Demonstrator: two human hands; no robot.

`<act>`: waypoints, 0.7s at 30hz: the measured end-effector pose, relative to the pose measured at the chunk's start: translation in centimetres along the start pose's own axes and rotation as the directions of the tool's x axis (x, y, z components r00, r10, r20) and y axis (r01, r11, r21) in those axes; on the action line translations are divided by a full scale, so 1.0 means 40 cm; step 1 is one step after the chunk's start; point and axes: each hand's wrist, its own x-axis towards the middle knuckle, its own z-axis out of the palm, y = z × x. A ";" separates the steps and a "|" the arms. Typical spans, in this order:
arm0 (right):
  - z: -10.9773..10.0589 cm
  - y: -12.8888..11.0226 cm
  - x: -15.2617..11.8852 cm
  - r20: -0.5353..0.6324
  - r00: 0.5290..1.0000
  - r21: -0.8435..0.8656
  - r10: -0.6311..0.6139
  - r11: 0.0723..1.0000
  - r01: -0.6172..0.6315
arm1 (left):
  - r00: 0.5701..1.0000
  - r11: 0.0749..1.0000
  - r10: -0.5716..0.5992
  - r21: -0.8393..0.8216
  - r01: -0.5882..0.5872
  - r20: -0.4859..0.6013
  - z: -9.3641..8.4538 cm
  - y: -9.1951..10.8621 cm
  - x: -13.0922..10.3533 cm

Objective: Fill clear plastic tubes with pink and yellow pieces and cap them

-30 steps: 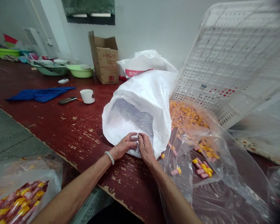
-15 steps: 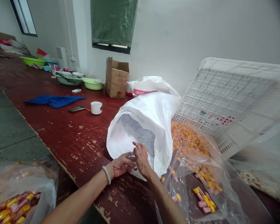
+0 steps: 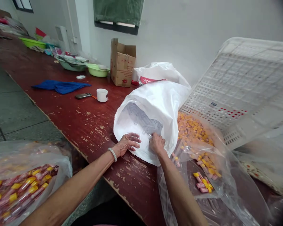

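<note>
A large white sack [image 3: 155,103] lies on its side on the red table, its mouth towards me, with clear tubes inside. At the left of its mouth my left hand [image 3: 129,142], with a beaded bracelet on the wrist, is curled round a clear tube [image 3: 134,135]. Inside the mouth's right part is my right hand [image 3: 157,143], fingers bent down and pressed together by a small clear piece that I cannot make out. To the right, a clear plastic bag [image 3: 193,138] holds many yellow-capped pink pieces.
A white perforated basket [image 3: 245,84] leans at the right. Left of the sack stand a cup [image 3: 102,95], a phone [image 3: 83,96], a blue cloth [image 3: 61,86] and a cardboard box [image 3: 123,64]. Another bag of capped tubes [image 3: 21,188] is at the lower left.
My hands have moved apart; the right one has gone rightward into the sack's mouth. The left one still holds a clear tube. The camera view has shifted downward.
</note>
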 end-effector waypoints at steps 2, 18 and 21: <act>-0.008 -0.004 -0.006 -0.001 1.000 0.100 -0.005 0.995 0.005 | 1.000 1.000 -0.010 -0.016 0.009 -0.030 -0.003 -0.004 -0.001; -0.073 -0.071 -0.187 -0.007 0.997 0.866 -0.083 0.497 0.048 | 0.967 0.924 0.253 0.286 -0.254 0.041 0.057 0.000 -0.063; -0.068 -0.064 -0.205 -0.045 0.997 0.840 -0.061 0.537 0.070 | 0.958 0.888 0.274 0.361 -0.284 0.082 0.069 -0.007 -0.077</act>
